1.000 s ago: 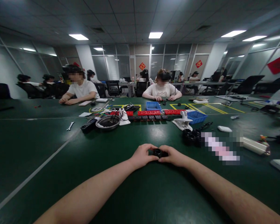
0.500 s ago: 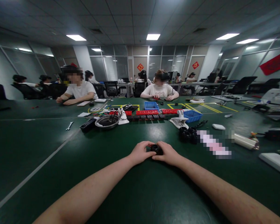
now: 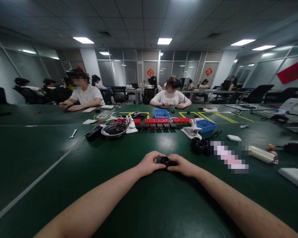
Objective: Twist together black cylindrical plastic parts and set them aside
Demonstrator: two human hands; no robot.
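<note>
Left hand [image 3: 150, 163] and right hand [image 3: 182, 165] meet over the green table [image 3: 52, 155], fingers of both closed on one small black round part [image 3: 166, 161] held between them just above the tabletop; more black round parts [image 3: 200, 145] lie near, to the right; white clamp [image 3: 192, 129] and blue bin [image 3: 205, 125] sit beyond them; red diamond signs [image 3: 150, 72] hang on the far glass wall, their writing too small to read.
</note>
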